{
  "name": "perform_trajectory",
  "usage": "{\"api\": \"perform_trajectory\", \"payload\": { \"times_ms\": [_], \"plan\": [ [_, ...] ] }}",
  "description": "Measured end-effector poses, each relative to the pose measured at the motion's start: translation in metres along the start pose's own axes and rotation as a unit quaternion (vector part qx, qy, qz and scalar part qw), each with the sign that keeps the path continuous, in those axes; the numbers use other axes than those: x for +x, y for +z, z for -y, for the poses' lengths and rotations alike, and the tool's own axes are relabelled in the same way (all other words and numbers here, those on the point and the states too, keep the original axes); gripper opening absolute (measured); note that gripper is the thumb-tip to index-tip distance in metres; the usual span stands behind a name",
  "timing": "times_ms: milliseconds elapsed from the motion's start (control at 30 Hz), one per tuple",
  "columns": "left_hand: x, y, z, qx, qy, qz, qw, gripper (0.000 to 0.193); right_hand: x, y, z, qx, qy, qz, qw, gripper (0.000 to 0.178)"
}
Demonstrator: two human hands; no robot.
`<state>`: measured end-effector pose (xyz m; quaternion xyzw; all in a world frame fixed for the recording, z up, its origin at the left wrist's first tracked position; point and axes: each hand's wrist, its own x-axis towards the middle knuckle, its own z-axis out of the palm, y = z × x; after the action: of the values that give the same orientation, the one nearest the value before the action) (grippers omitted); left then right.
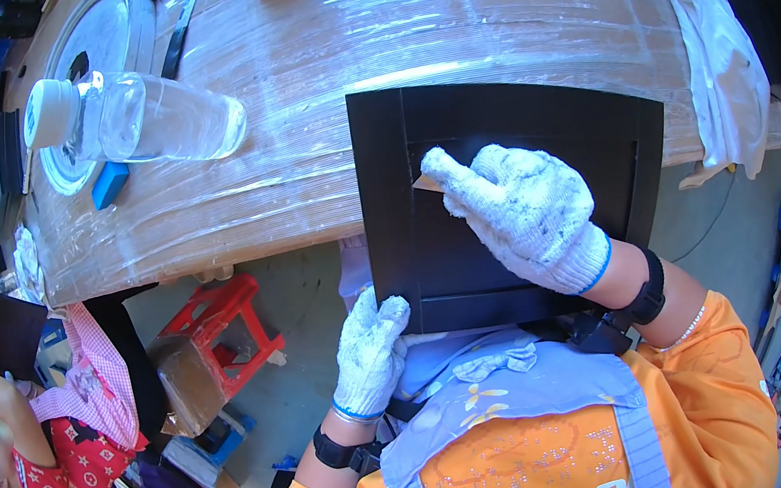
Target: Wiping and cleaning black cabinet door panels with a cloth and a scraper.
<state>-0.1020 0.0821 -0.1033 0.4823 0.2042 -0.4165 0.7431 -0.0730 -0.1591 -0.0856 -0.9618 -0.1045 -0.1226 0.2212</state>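
Observation:
A black framed panel [512, 175] leans against the table's near edge and rests toward my lap. My left hand [371, 356], in a white knit glove, is closed on the panel's lower left corner. Over the panel's face is my right hand [532, 213], also gloved, with its fingers curled. A small tan, thin-edged piece [426, 183] pokes out from under its fingertips, against the inner frame line near the panel's left side. Most of that piece is hidden by the glove, so its kind is unclear.
On the film-wrapped table [282, 58] lie a clear bottle [155, 118] with a white cap, a blue block [109, 184] and a round metal tray [138, 29]. White cloth [709, 45] drapes off the right edge. Left are a red stool [236, 328], a carton [191, 380] and people [73, 453].

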Motion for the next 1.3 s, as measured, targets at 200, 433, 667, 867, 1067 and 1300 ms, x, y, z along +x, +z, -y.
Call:
{"api": "perform_trajectory", "payload": {
  "times_ms": [200,433,667,867,1067,1300],
  "plan": [
    [-0.0004,0.0037,-0.0014,-0.045,0.009,0.027,0.999,0.037,0.0016,0.0038,-0.0016,0.015,0.003,-0.014,1.000,0.036],
    [-0.0001,0.0023,-0.0012,-0.023,0.006,0.015,1.000,0.038,-0.0008,0.0046,0.0005,0.017,0.003,-0.015,1.000,0.036],
    [0.0000,0.0061,-0.0021,-0.036,0.016,0.022,0.999,0.037,0.0044,0.0022,0.0028,0.012,0.048,-0.028,0.998,0.034],
    [0.0016,0.0042,-0.0005,-0.042,0.015,-0.001,0.999,0.034,-0.0003,0.0019,0.0005,0.022,0.010,-0.015,1.000,0.034],
    [-0.0005,0.0076,-0.0036,-0.032,0.015,0.016,0.999,0.037,0.0033,0.0046,0.0019,0.042,0.045,-0.039,0.997,0.046],
    [-0.0001,0.0063,-0.0046,-0.024,0.007,0.009,1.000,0.037,0.0008,0.0026,0.0024,0.026,0.010,-0.026,0.999,0.033]
  ]
}}
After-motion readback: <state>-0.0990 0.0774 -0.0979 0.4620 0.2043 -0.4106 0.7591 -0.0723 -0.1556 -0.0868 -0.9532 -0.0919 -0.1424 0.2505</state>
